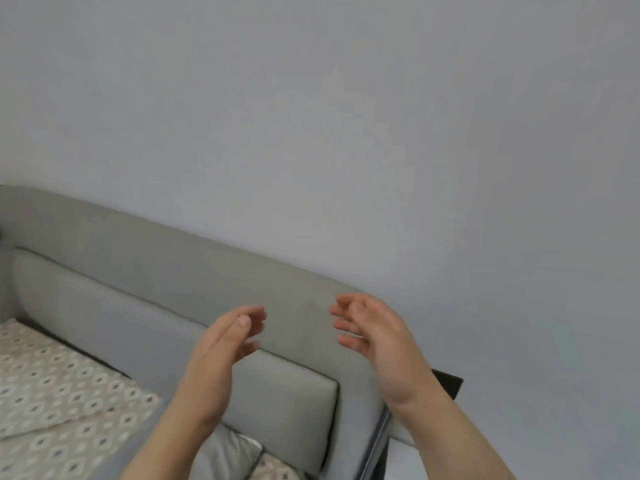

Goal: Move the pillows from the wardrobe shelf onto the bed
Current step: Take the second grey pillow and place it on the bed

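Plain grey wall point(346, 116) above padded headboard point(173, 306). Left hand point(221, 348) and right hand point(377, 337) both spread, empty; one pillow point(221, 452) on bed point(52, 393). Wardrobe unseen: turn before reaching.

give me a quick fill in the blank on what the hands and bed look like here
1. Both the left hand and the right hand hold ____.
2. The two palms face ____ other.
3. The padded headboard is coloured ____.
4. The bed cover is ____, not plain.

Missing words: nothing; each; grey; patterned
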Motion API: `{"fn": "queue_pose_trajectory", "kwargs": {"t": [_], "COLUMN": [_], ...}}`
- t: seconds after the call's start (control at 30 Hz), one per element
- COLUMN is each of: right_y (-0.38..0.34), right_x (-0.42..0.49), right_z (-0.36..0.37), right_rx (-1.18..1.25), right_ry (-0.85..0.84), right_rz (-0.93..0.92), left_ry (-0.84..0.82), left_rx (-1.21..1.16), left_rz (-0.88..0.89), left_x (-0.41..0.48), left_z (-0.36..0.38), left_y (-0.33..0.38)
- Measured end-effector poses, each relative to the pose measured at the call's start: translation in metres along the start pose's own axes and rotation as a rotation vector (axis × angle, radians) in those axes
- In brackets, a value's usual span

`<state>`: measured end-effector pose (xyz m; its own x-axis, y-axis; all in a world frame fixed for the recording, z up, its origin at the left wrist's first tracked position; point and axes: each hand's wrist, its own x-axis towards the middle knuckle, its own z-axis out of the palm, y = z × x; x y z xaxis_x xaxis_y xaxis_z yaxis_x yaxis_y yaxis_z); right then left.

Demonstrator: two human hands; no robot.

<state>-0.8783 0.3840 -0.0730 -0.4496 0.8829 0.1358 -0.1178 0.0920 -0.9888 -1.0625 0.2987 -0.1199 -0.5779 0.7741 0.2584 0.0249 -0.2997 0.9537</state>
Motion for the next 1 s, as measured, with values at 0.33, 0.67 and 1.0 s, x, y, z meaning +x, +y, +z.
{"fn": "queue_pose_trajectory", "kwargs": {"t": [0.33,0.67,1.0], "right_y": [-0.063,-0.163,-0.231], "right_x": [-0.245,-0.558,-0.751], "right_z": [-0.221,-0.325,-0.347], "right_rx": [0.066,-0.119,-0.409], "right_ry": [0.628,1.242,1.597], "right_rz": [-0.14,-0.339,-0.435], "left_ry": [-0.583,-1.167,-1.589], "left_rx": [-0.093,-0.347,-0.608], "left_rz": [0.013,0.077,0.054], "left_x": [-0.145,-0.381,-0.578], "left_z": [0.219,0.408,0.51], "left_y": [0.055,0.161,0.244]}}
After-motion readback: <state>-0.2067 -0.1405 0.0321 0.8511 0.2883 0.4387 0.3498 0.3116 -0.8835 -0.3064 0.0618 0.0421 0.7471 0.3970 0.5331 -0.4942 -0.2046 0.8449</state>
